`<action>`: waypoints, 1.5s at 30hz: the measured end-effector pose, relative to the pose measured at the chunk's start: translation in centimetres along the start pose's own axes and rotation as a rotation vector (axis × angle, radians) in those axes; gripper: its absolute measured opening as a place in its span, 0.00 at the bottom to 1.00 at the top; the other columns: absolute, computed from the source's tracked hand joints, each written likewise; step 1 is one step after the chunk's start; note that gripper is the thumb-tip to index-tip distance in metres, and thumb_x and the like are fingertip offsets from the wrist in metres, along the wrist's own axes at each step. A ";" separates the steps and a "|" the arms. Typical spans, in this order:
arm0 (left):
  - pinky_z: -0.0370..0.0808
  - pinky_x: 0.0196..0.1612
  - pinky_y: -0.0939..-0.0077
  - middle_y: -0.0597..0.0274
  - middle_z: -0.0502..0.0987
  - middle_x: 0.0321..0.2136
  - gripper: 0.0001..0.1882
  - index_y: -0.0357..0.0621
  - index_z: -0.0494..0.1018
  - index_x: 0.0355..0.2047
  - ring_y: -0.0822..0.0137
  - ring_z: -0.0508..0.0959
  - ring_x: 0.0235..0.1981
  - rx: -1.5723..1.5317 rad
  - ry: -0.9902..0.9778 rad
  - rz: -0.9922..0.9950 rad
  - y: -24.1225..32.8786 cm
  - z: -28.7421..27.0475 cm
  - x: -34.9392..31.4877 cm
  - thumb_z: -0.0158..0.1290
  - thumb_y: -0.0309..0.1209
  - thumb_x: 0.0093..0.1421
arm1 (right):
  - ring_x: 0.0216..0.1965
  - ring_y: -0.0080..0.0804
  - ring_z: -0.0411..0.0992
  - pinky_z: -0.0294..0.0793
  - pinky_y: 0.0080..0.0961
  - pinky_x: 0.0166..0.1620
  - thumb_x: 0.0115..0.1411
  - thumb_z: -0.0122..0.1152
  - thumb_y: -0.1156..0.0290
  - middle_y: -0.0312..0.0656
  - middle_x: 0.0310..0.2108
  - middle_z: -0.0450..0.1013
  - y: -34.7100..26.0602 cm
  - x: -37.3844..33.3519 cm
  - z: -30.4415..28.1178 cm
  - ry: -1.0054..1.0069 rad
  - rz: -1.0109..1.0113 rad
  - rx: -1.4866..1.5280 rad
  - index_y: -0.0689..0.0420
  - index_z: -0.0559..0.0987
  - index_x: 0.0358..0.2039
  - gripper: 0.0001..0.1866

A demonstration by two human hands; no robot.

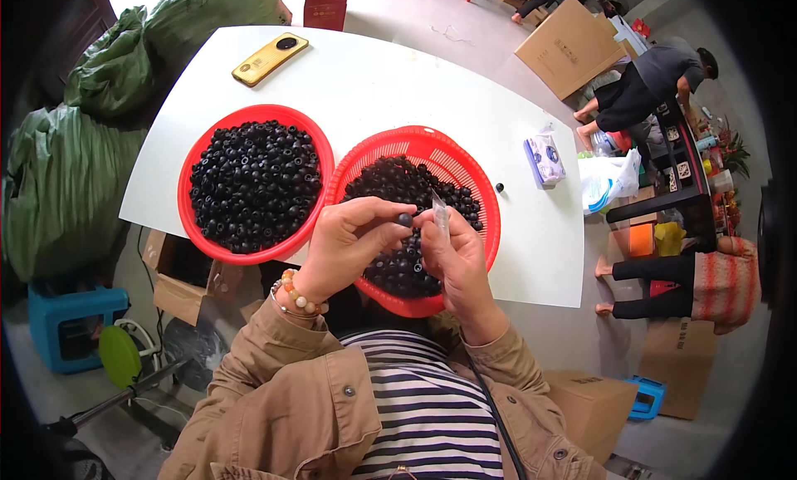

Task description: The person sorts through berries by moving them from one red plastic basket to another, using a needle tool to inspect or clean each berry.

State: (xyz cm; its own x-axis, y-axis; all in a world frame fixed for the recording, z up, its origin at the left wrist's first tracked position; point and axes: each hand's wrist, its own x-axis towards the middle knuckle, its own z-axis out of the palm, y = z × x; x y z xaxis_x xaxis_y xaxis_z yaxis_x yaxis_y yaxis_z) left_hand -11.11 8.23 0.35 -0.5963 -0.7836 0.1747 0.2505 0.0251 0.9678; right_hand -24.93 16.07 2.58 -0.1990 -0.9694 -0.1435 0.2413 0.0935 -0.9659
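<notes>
Black, small and round, the bead point(404, 220) sits pinched in the left hand point(353, 239) fingers above the red mesh basket point(490, 198). Right hand point(457, 252) fingers grip a slim clear tool point(440, 213) beside it. A loose pinch could drop the bead among the others.

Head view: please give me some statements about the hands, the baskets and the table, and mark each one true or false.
1. The left hand pinches a small black bead. True.
2. The right hand holds scissors. False: it holds a thin clear blade-like tool.
3. Both red baskets hold black beads. True.
4. The gold phone lies inside a basket. False: it lies on the white table.
</notes>
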 end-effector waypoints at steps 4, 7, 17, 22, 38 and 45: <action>0.71 0.28 0.88 0.65 0.74 0.27 0.12 0.36 0.70 0.41 0.78 0.74 0.24 -0.192 -0.019 -0.109 0.5 0.3 -0.5 0.46 0.21 0.55 | 0.20 0.09 0.54 0.52 0.07 0.22 0.58 0.48 0.64 0.27 0.22 0.65 -0.3 -0.6 -1.1 -0.105 -0.062 0.047 0.57 0.68 0.40 0.13; 0.70 0.28 0.88 0.65 0.73 0.28 0.12 0.36 0.70 0.41 0.78 0.73 0.24 -0.140 -0.060 -0.073 0.8 0.4 -0.6 0.46 0.21 0.55 | 0.21 0.09 0.55 0.53 0.07 0.23 0.59 0.47 0.66 0.28 0.23 0.65 -0.7 -1.2 -1.5 -0.169 -0.070 -0.114 0.58 0.66 0.44 0.15; 0.70 0.28 0.88 0.64 0.72 0.28 0.11 0.36 0.69 0.40 0.79 0.72 0.24 -0.210 -0.076 -0.131 1.0 0.6 -0.7 0.48 0.21 0.55 | 0.32 0.16 0.66 0.64 0.14 0.36 0.57 0.50 0.71 0.39 0.30 0.71 -1.4 -1.9 -1.5 -0.237 -0.185 -0.335 0.61 0.65 0.47 0.17; 0.71 0.28 0.88 0.62 0.74 0.28 0.08 0.35 0.69 0.35 0.78 0.72 0.25 -0.317 -0.051 -0.175 0.6 0.4 -1.1 0.50 0.22 0.54 | 0.36 0.19 0.67 0.65 0.17 0.40 0.57 0.50 0.72 0.42 0.35 0.71 -1.2 -2.1 -1.5 -0.248 -0.179 -0.309 0.62 0.65 0.47 0.17; 0.71 0.27 0.88 0.61 0.73 0.28 0.06 0.33 0.71 0.33 0.77 0.73 0.24 -0.248 -0.043 -0.099 0.5 0.4 -1.1 0.49 0.19 0.53 | 0.41 0.21 0.66 0.64 0.18 0.46 0.57 0.49 0.76 0.41 0.39 0.70 -0.5 -2.1 -1.6 -0.287 -0.029 0.060 0.62 0.66 0.47 0.16; 0.72 0.27 0.86 0.60 0.72 0.28 0.07 0.32 0.70 0.33 0.74 0.74 0.25 -0.178 0.002 0.000 0.8 1.0 -1.2 0.49 0.17 0.52 | 0.42 0.24 0.67 0.64 0.19 0.46 0.57 0.49 0.76 0.43 0.39 0.69 -0.4 -2.1 -0.7 -0.242 -0.081 0.110 0.64 0.66 0.46 0.15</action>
State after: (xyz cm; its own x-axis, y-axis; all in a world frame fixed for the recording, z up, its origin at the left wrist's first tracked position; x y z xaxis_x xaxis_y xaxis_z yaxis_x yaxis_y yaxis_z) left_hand -10.97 9.86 1.10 -0.5945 -0.7851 0.1737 0.3815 -0.0853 0.9204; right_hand -25.27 18.27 3.10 0.0079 -1.0000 0.0017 0.3383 0.0011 -0.9410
